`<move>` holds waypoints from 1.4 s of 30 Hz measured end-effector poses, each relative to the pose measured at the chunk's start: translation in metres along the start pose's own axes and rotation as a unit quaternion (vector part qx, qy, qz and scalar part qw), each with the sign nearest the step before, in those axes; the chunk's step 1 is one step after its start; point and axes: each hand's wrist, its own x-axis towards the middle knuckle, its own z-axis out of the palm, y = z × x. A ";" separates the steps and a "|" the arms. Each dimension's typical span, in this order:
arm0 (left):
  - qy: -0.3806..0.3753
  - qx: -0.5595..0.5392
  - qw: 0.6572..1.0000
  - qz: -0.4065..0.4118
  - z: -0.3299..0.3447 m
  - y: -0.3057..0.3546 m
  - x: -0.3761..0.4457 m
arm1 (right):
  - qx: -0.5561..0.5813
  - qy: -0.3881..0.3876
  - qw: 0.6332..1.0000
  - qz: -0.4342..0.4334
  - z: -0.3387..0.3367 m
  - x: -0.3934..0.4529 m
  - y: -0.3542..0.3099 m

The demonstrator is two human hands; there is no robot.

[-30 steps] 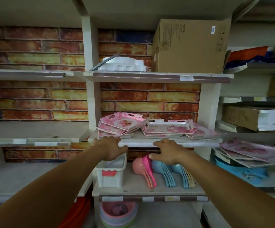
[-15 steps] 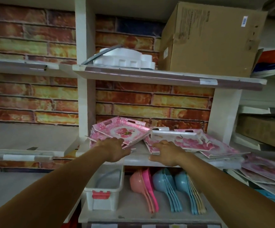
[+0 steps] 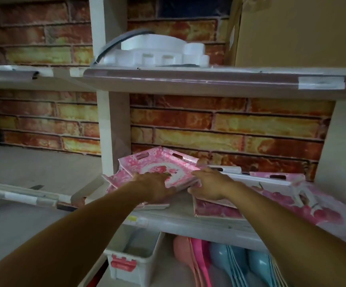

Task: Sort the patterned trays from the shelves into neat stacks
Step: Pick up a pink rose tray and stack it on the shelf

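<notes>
Now that our hands have risen from the shelf edge (image 3: 188, 219), our left hand (image 3: 155, 188) and right hand (image 3: 209, 187) pinch the tilted pink floral tray (image 3: 157, 164) atop the left pile at frame centre, so lifting it can begin.

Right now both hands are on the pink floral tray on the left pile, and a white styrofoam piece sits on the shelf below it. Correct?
Not quite. The head view shows both hands, left hand and right hand, on the pink floral tray, but the white styrofoam piece sits on the shelf above it, not below.
</notes>
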 end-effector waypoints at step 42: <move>0.100 0.053 0.985 -0.133 0.037 0.034 0.063 | -0.120 0.209 0.930 -0.277 0.037 0.131 0.059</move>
